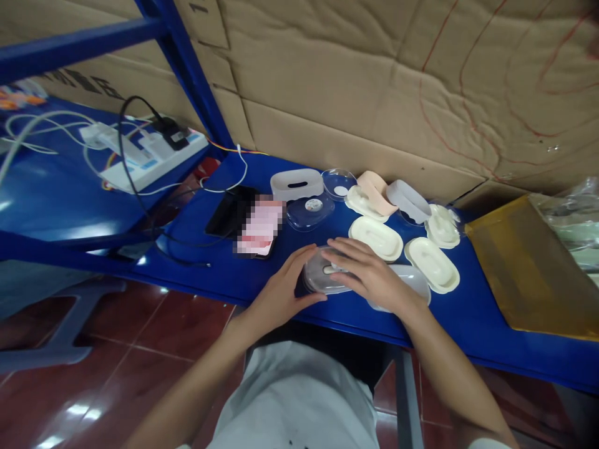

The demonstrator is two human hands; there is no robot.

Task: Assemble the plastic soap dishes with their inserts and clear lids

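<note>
A clear oval plastic cover [317, 279] lies at the table's front edge, a greyish surface and a small pale slot showing through it. Around its left end curve the thumb and fingers of my left hand [279, 288]. My right hand [372, 274] reaches over it from the right, fingers spread and resting across its top; its thumb is hidden. Beneath my right wrist, partly covered, is a pale grey oval piece [414, 280]. Just beyond are two cream oval trays, one behind my right hand [377, 237] and another farther right [433, 265].
Behind stand a white slotted ring [297, 184], clear covers [311, 212], a peach band [375, 192] and a grey band [409, 201]. Left are a phone [259, 227] and a loaded power strip [161, 162] with cables. A yellow-brown box flap [528, 268] bounds the right; cardboard [327, 81] walls the back.
</note>
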